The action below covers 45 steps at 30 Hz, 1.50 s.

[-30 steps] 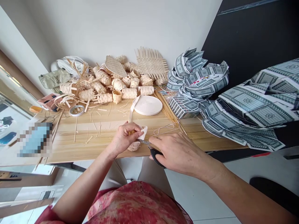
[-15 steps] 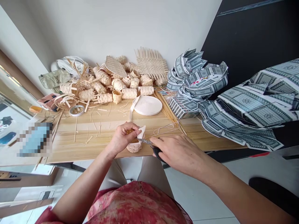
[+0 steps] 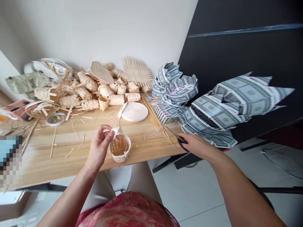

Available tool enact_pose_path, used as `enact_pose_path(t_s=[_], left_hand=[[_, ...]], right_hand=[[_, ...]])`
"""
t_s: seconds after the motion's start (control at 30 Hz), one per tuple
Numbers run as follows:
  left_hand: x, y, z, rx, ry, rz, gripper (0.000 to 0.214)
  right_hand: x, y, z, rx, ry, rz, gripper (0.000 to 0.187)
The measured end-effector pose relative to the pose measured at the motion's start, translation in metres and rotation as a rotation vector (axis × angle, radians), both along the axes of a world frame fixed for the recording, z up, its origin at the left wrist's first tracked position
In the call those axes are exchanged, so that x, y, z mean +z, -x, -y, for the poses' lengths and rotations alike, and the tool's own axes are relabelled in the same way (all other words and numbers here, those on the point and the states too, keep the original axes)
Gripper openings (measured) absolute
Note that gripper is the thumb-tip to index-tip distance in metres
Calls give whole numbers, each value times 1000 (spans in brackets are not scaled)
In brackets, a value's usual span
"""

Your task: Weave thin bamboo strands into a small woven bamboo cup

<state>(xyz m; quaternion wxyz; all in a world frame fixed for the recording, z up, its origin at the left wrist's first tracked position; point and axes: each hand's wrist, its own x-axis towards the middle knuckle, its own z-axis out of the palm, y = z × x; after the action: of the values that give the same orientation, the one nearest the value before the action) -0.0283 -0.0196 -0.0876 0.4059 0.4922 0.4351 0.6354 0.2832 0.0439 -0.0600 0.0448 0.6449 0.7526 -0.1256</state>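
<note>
My left hand point(image 3: 101, 140) pinches the end of a white fabric ribbon point(image 3: 116, 130) at the rim of a small woven basket point(image 3: 120, 156). The basket stands upright by the table's front edge, its mouth facing up. A flat roll of the same white ribbon point(image 3: 134, 112) lies just behind, with a loose tail hanging from its left side. Off to the right, my right hand point(image 3: 195, 144) is closed round black-handled scissors point(image 3: 181, 140). Their blades point up and left over the table, apart from the ribbon and basket.
Woven bark-like tubes point(image 3: 87, 82) are heaped along the wall. A tape roll point(image 3: 56, 119) and scattered splints lie at left. Thin sticks point(image 3: 153, 115) and a string point(image 3: 148, 135) lie right of the ribbon roll. Folded playing-card constructions point(image 3: 217, 104) fill the right side.
My right hand has drawn the scissors away from the ribbon to the right. My left hand still pinches the ribbon at the basket, whose open mouth now shows. The view has turned right.
</note>
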Motion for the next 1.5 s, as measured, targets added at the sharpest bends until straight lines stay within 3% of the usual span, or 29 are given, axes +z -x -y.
enact_pose_path(t_s=[0.1, 0.23, 0.47, 0.73, 0.87, 0.93, 1.03, 1.1, 1.17, 1.23, 1.33, 1.5], left_hand=[[-2, 1, -4, 68, -6, 181, 27], [1, 8, -10, 137, -7, 425, 7], [-1, 38, -16, 218, 69, 630, 11], [-21, 61, -3, 295, 227, 419, 41], [-26, 73, 5, 315, 266, 291, 67], [-24, 74, 12, 287, 246, 83, 61], [-14, 64, 27, 216, 98, -410, 33], [-6, 50, 36, 108, -35, -687, 29], [-1, 36, 42, -32, -122, -828, 32], [0, 24, 42, -128, -147, -911, 29], [-1, 17, 36, -170, -156, -952, 19], [16, 23, 23, -147, -214, -817, 13]], right_hand=[[-11, -6, -13, -106, 1, 91, 20], [-25, -6, -25, -224, -24, 193, 26], [-37, -11, -31, -201, 4, 221, 31], [-40, -13, -29, -232, -13, 250, 31], [-43, -12, -28, -213, -16, 242, 30], [-45, -12, -28, -208, -24, 242, 29], [-49, -13, -28, -179, -62, 233, 26], [-52, -14, -27, -157, -89, 211, 24], [-52, -13, -25, -149, -112, 178, 24], [-49, -10, -19, -142, -141, 133, 24], [-39, 2, -3, -109, -212, 36, 26], [-22, 51, 27, 149, -246, -458, 23]])
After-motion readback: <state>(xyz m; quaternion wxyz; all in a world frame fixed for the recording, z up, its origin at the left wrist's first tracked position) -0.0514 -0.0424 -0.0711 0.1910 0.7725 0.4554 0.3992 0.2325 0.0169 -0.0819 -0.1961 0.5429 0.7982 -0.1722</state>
